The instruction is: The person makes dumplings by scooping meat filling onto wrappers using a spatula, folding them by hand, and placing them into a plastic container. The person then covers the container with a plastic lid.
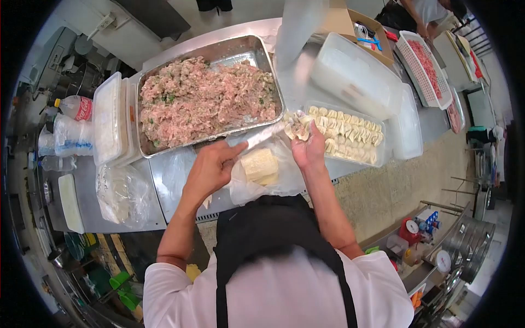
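My left hand (212, 168) is closed around a flat, pale spatula (264, 135), its index finger stretched along it. The blade reaches across toward my right hand (309, 148), which cups a dumpling wrapper with some filling (296, 127). Details inside that palm are blurred. Between the hands, a stack of pale dumpling wrappers (260, 165) lies on a plastic bag (238, 188). Beyond my left hand stands a metal tray (278, 82) of minced meat filling (202, 101) with green bits. Folded dumplings (350, 130) sit in rows in a clear container (381, 150) beside my right hand.
Plastic tubs (355, 74) stand at the back right, near a cardboard box (350, 24). A white basket of meat (421, 65) is farther right, by another person (424, 24). Lidded containers (109, 120) and a plastic bag (123, 194) are at left.
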Demonstrator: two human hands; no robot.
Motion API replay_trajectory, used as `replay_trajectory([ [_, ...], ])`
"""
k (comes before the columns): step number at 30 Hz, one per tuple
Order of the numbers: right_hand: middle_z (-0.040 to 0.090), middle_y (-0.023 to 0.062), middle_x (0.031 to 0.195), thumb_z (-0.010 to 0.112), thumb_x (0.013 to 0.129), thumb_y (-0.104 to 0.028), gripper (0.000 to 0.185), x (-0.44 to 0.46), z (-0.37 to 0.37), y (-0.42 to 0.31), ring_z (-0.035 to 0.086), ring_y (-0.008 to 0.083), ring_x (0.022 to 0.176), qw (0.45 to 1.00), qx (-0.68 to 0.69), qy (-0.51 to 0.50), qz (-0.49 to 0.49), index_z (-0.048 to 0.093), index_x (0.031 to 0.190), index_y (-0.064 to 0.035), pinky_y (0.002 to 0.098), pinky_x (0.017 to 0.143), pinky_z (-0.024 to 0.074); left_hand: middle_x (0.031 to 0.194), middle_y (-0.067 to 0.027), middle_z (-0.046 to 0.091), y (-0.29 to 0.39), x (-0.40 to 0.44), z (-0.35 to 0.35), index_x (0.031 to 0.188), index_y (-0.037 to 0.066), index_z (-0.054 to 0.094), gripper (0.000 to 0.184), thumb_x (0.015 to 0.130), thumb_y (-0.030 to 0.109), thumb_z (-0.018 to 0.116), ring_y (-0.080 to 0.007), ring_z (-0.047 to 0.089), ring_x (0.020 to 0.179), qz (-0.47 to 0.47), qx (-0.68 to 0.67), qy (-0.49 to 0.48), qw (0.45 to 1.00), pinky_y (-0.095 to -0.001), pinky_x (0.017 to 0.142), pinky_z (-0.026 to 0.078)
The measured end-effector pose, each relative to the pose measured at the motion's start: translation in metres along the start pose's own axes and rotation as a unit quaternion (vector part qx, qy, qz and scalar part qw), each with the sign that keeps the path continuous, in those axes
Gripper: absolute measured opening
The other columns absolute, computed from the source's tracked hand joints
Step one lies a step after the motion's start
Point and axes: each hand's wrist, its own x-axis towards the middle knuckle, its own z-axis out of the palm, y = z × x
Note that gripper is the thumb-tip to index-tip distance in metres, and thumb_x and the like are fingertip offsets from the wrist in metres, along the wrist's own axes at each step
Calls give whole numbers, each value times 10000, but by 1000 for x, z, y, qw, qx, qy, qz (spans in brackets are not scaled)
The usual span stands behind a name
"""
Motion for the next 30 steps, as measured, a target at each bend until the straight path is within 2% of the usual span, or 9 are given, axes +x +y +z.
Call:
replay_trajectory([
  [5,570,161,1320,386,1075,-262,404,-14,32,5,534,308,1258,1000,-15,1,10,476,1334,34,464,1125,393,731,-139,525,-10,14,37,1228,128,708,408,838,24,645,-316,579,682,80,13,64,995,-443,636,471],
  [9,575,160,1308,380,1076,-268,403,-5,19,-1,546,304,1236,1000,-4,-4,6,484,1328,30,464,1114,401,737,-122,542,-8,8,40,1227,154,713,402,840,55,666,-317,596,699,31,72,-1,997,-450,629,467],
  [15,596,173,1254,406,1055,-222,375,-22,32,-7,565,312,1190,1000,6,12,-27,494,1305,43,473,1105,409,707,-123,536,7,8,44,1243,127,704,476,804,-52,656,-297,556,630,49,3,82,995,-387,614,455],
  [21,506,169,1408,518,840,-52,690,-29,14,-22,510,313,1299,951,36,-302,60,309,1492,29,446,1150,370,690,-131,540,-2,13,30,1227,127,714,461,804,-45,656,-260,536,616,36,-26,57,997,-360,610,441],
  [23,473,169,1430,512,749,62,826,-35,15,-20,509,295,1305,945,-210,-246,-52,245,1529,8,405,1117,419,690,-134,559,16,11,13,1204,119,724,433,808,-41,657,-258,537,617,22,-38,74,996,-352,608,438],
  [25,555,151,1335,535,717,130,793,-32,11,-14,590,259,1207,926,-303,-194,-112,360,1480,1,374,1005,506,719,-167,601,28,9,3,1167,105,738,398,806,-25,635,-322,599,660,-37,-45,53,997,-401,633,466],
  [27,660,111,1156,600,714,103,693,-34,9,-10,665,217,1065,771,-558,-186,-244,479,1390,7,362,893,550,721,-164,602,25,7,7,1172,104,735,402,807,-31,634,-318,592,657,-14,-27,10,999,-394,637,465],
  [28,660,111,1156,600,714,103,693,-31,6,-10,665,217,1065,771,-558,-186,-244,479,1390,7,362,893,550,724,-162,604,23,5,6,1176,103,733,407,808,-38,632,-315,586,654,5,-8,-31,999,-387,641,463],
  [30,693,89,1026,658,764,37,461,-21,-1,-7,677,193,968,670,-626,-225,-329,609,1221,-1,332,871,536,728,-154,611,22,2,-2,1189,105,728,410,813,-33,645,-278,581,661,-1,15,-48,999,-372,660,471],
])
